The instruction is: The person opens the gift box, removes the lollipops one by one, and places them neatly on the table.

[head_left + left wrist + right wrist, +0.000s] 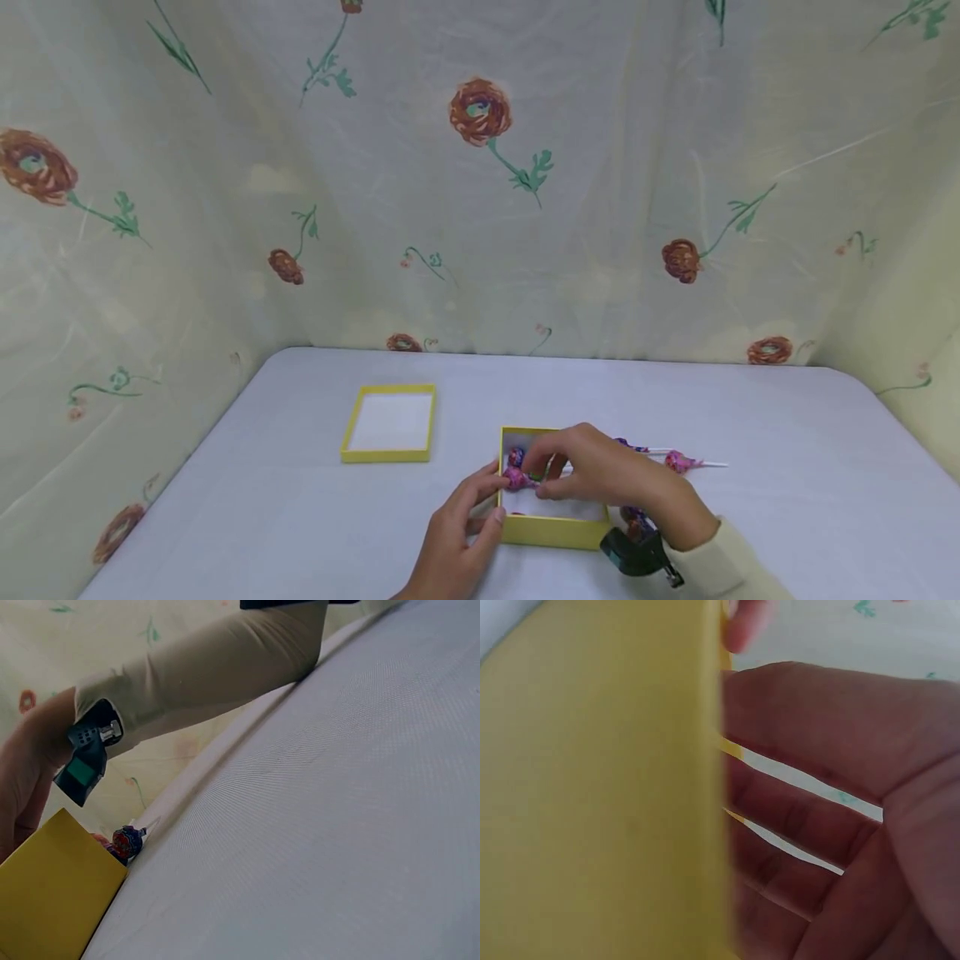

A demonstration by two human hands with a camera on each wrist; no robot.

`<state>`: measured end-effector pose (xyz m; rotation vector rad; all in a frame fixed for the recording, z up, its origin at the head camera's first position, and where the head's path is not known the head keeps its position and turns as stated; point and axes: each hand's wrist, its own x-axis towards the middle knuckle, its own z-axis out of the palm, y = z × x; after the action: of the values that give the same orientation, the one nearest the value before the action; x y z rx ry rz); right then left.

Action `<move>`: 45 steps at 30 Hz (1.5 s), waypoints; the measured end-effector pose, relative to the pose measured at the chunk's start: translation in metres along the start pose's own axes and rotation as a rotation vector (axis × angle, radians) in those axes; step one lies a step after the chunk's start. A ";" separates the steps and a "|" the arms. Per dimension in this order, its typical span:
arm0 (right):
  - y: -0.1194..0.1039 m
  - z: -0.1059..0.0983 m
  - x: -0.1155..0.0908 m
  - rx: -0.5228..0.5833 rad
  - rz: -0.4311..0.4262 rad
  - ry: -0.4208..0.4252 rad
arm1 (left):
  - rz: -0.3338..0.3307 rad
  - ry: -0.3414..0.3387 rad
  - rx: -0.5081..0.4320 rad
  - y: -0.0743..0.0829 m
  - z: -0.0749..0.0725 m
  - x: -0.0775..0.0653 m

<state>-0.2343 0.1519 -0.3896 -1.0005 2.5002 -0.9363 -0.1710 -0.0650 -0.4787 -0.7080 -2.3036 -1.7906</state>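
Observation:
A yellow open-topped box (pixel 555 532) stands on the table with wrapped lollipops inside, among them a pink one (pixel 514 478) and a purple one (pixel 516 457). My left hand (pixel 457 529) rests against the box's left side, its fingertips right at the rim. Over the box, my right hand (pixel 600 471) reaches down with thumb and index finger bent around a green-wrapped lollipop (pixel 537 477), partly hidden by the fingers. The right wrist view shows the right fingers (pixel 787 802) passing behind the box wall (pixel 600 787), so their tips are hidden there.
A yellow-rimmed lid (pixel 386 456) with a white inside lies left of the box. Right of the box are a pink lollipop (pixel 678 462), a purple one partly behind my right hand, and dark-wrapped lollipops (pixel 637 521) near my right wrist. A flowered curtain (pixel 585 275) surrounds the white table (pixel 262 500).

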 end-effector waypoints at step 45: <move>0.008 0.027 0.018 0.001 0.023 -0.155 | 0.067 0.031 0.010 -0.002 0.002 -0.001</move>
<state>-0.2386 0.1313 -0.4153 -1.0017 2.3777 -0.8209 -0.1705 -0.0634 -0.4817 -0.7414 -2.2406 -1.7477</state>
